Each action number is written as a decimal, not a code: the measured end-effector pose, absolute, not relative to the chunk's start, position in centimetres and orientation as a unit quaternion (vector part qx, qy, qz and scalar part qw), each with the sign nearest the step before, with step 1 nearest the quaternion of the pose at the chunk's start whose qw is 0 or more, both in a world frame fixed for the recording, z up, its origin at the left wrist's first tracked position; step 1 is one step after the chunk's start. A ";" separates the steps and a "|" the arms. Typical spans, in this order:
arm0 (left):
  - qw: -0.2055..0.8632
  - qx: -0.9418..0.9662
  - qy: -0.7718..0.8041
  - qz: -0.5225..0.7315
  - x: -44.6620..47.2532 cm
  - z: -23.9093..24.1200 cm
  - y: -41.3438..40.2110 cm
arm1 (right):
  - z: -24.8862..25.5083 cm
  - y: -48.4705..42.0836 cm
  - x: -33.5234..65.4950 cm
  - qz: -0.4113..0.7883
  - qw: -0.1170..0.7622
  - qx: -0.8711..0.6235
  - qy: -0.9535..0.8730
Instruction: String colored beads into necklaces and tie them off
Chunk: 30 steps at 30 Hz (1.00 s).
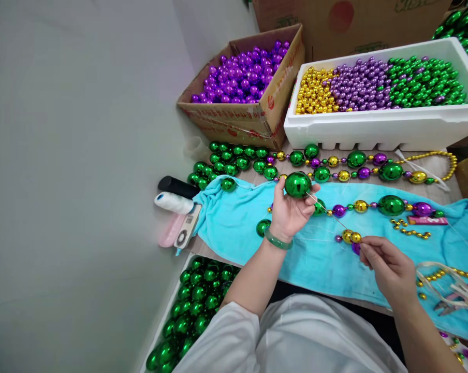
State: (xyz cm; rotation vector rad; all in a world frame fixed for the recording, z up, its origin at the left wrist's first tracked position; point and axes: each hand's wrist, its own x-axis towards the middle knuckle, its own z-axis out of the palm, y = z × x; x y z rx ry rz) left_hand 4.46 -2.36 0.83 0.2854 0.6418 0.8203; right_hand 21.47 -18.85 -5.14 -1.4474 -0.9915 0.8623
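Note:
My left hand (290,215), palm up with a green bangle on its wrist, holds a large shiny green bead (297,185) between thumb and fingers. From that bead a thin needle or thread (329,211) slants down toward my right hand (387,267). My right hand pinches at two gold beads (351,237), with a purple bead (355,248) just below them. Whether its fingertips grip the beads or the line through them is hard to see. A blue towel (226,233) lies beneath both hands, and a row of strung beads (360,206) rests on it.
Behind stand a cardboard box (234,116) of purple beads and a white foam box (374,127) of gold, purple and green beads. Finished-looking strands (356,158) lie before them. A thread spool (174,203) sits left, pliers (447,308) right, and a tray of green balls (199,293) lower left.

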 end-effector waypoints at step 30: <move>0.763 0.349 0.307 0.449 7.0 -1.4 -5.8 | -6.8 -18.1 21.7 0.376 0.584 -0.621 -0.364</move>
